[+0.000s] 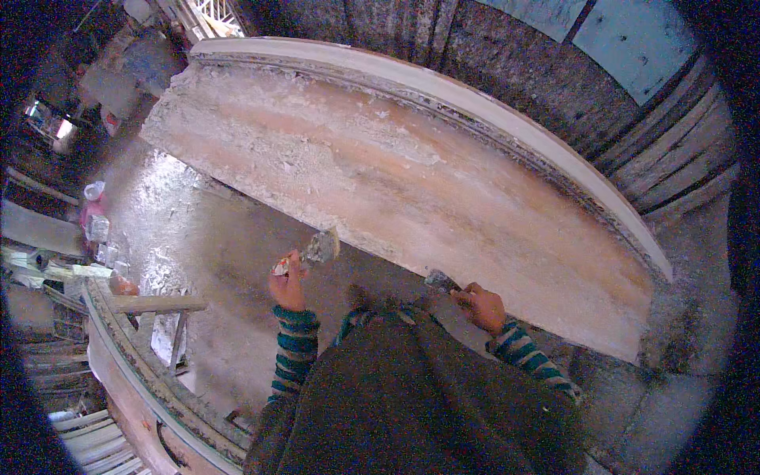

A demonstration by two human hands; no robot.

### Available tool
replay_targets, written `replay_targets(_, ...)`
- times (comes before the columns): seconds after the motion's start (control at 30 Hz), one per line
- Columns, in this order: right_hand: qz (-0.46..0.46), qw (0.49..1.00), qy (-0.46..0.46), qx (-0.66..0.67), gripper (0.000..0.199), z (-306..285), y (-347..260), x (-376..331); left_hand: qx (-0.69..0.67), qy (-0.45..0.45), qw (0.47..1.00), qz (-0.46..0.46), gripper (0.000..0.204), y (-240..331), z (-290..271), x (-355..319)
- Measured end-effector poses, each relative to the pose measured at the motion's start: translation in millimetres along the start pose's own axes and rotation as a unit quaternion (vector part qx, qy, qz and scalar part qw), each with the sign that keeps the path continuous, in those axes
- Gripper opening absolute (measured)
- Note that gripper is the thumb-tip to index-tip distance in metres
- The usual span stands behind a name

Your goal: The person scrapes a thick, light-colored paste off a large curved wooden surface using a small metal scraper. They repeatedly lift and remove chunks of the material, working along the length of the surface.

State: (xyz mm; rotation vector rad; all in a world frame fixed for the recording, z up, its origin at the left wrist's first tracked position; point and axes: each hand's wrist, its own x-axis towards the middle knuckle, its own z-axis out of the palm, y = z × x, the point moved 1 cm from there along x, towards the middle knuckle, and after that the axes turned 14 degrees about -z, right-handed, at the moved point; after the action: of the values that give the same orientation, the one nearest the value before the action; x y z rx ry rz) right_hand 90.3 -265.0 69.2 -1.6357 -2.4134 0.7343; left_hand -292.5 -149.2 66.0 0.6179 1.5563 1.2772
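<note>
A long wooden board [412,182] smeared with pale dried plaster runs across the middle, with a white moulded edge [475,103] along its far side. My left hand [286,285] is closed on a putty knife [317,250] with a red and white handle; its plaster-caked blade points toward the board's near edge. My right hand [481,305] grips a second, darker scraper [440,279] whose blade touches the near edge of the board. Both sleeves are striped green.
A dusty concrete floor [229,261] lies under the board. At the left are plastic bottles [96,226], a wooden stool [158,305] and a curved moulded piece [134,364]. Stacked planks and a dark wall [665,150] stand at the back right.
</note>
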Motion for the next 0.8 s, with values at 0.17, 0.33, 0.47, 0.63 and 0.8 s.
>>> replay_targets(0.17, -0.049, 0.997, 0.043, -0.033, 0.028, 6, -5, 10, 0.072, -0.022, 0.997, 0.013, 0.022, 9, 1, 16)
replay_targets(0.33, 0.008, 0.998, 0.024, -0.051, 0.026, 8, -13, 19, 0.024, -0.067, 0.997, 0.027, 0.022, -3, -7, 33)
replay_targets(0.47, -0.02, 0.997, 0.048, -0.059, 0.024, 16, -11, 21, 0.044, -0.069, 0.996, 0.019, 0.021, 2, -11, 35)
replay_targets(0.63, -0.022, 0.995, 0.062, -0.07, 0.022, 25, -19, 63, 0.043, -0.058, 0.997, -0.014, 0.019, -4, -11, 33)
replay_targets(0.8, 0.02, 0.999, -0.001, -0.036, 0.022, 7, -18, 37, 0.037, -0.076, 0.996, 0.021, 0.018, -2, -10, 27)
